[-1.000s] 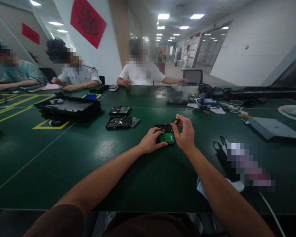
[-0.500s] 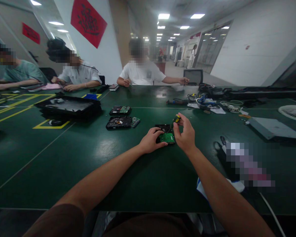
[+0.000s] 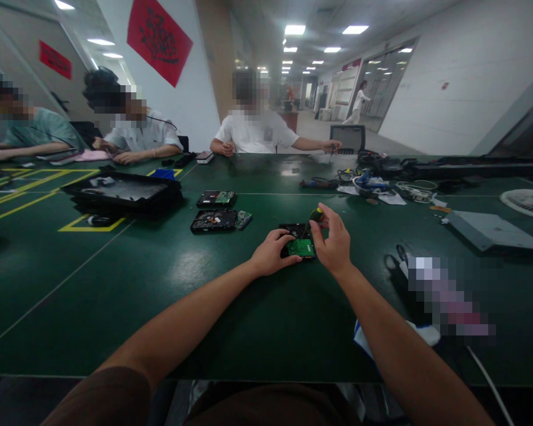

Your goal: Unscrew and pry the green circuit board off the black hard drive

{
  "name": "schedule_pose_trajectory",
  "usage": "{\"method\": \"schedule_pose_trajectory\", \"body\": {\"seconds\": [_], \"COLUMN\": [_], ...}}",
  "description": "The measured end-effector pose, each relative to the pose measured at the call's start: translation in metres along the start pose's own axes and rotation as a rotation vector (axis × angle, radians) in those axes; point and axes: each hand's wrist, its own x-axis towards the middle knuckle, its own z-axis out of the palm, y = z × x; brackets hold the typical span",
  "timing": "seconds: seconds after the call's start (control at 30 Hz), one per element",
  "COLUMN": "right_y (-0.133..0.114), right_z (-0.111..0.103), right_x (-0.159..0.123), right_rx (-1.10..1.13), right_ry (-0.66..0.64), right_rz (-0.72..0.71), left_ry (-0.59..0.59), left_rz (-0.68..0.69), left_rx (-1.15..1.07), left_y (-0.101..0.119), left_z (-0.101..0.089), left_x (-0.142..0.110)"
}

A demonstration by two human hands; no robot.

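Observation:
A black hard drive with a green circuit board (image 3: 301,247) lies on the dark green table in front of me. My left hand (image 3: 272,254) grips the drive's left side, thumb along the near edge and fingers over the far part. The fingers of my right hand (image 3: 334,241) are closed round the yellow and black handle of a screwdriver (image 3: 316,214), held above the drive's right side. Its tip is too small and dark to make out. To the left lie an opened drive (image 3: 213,220), a loose circuit board (image 3: 244,219) and another drive (image 3: 216,198).
A black tray (image 3: 128,190) stands at the left. Tangled cables (image 3: 368,180) lie at the back right, near a flat grey metal box (image 3: 497,229). A white and blue item (image 3: 364,340) lies under my right forearm. Several people sit across the table.
The screwdriver handle has turned in my right fingers, and that hand has shifted very slightly left. My left hand and the drive stay put. A person in the background has walked right.

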Motion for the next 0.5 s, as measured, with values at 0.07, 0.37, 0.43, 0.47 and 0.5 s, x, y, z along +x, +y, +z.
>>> {"method": "schedule_pose_trajectory", "body": {"seconds": [0.07, 0.37, 0.43, 0.47, 0.5], "right_y": [-0.0005, -0.0004, -0.0009, -0.0011, -0.0012], "right_z": [-0.0004, 0.0002, -0.0001, -0.0001, 0.0000], "right_x": [0.0001, 0.0009, 0.0010, 0.0010, 0.0010], "right_rx": [-0.012, 0.020, 0.026, 0.028, 0.029], "right_ry": [-0.001, 0.015, 0.020, 0.021, 0.021], "right_rz": [-0.001, 0.002, 0.002, 0.003, 0.006], "left_ry": [0.002, -0.002, -0.002, 0.000, 0.002], "left_rz": [0.003, 0.008, 0.003, 0.000, -0.002], "left_rx": [0.000, 0.016, 0.011, 0.009, 0.006], "left_y": [-0.0006, -0.0006, -0.0001, 0.0001, 0.0002], "left_z": [0.0004, 0.0004, 0.0003, 0.0003, 0.0004], "left_x": [0.0000, 0.0003, 0.0004, 0.0004, 0.0004]}}
